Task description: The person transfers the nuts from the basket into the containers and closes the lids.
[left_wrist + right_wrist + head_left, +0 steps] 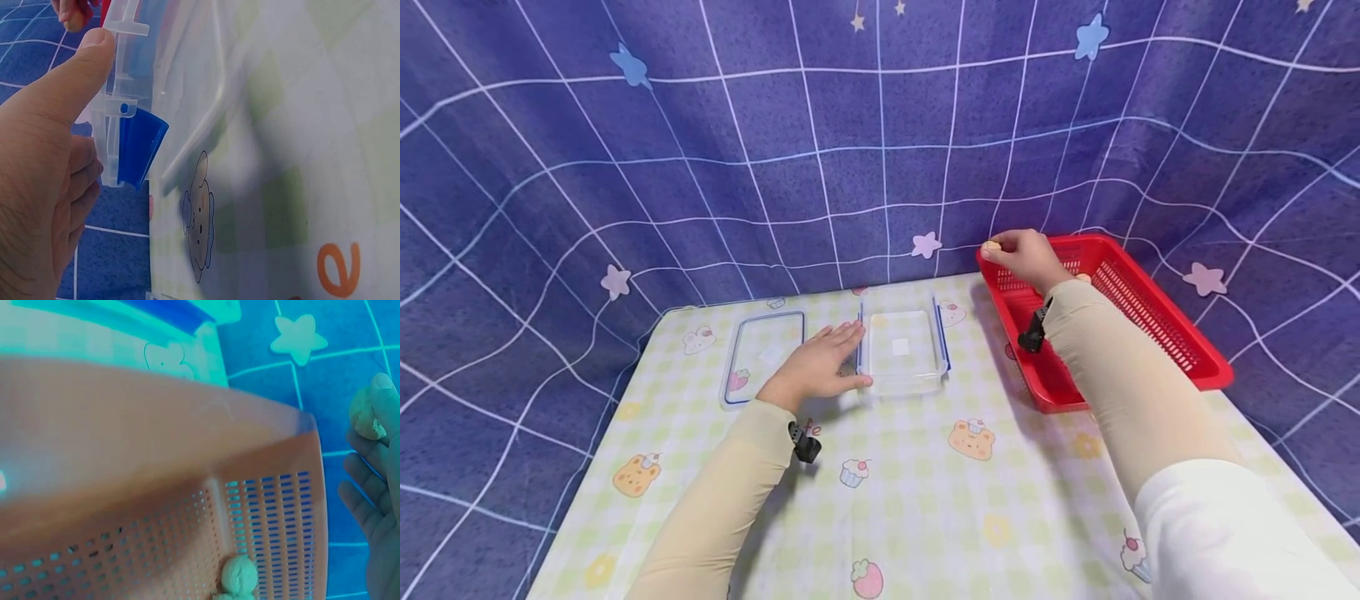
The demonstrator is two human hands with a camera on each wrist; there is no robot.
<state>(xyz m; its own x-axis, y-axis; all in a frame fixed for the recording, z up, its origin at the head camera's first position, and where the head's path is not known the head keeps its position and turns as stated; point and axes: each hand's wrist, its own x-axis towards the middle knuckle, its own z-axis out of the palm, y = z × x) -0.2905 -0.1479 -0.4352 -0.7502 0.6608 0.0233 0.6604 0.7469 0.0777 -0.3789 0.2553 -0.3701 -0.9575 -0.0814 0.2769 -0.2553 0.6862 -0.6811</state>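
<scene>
My left hand (823,362) rests on the left rim of a clear plastic food container (906,383) with blue clips, fingers extended and thumb at the near corner. In the left wrist view, my thumb and fingertips touch the rim beside a hanging blue clip (140,147). My right hand (1030,257) pinches a small round tan piece (365,415) between thumb and fingers, above the far left corner of a red perforated basket (1142,292). Similar tan pieces (239,575) lie inside the basket; my right arm hides part of it.
A clear lid (767,354) with a blue seal lies flat left of the container. A patterned tablecloth (917,500) covers the table. Behind the table hangs a blue curtain (850,192) with white grid lines and stars.
</scene>
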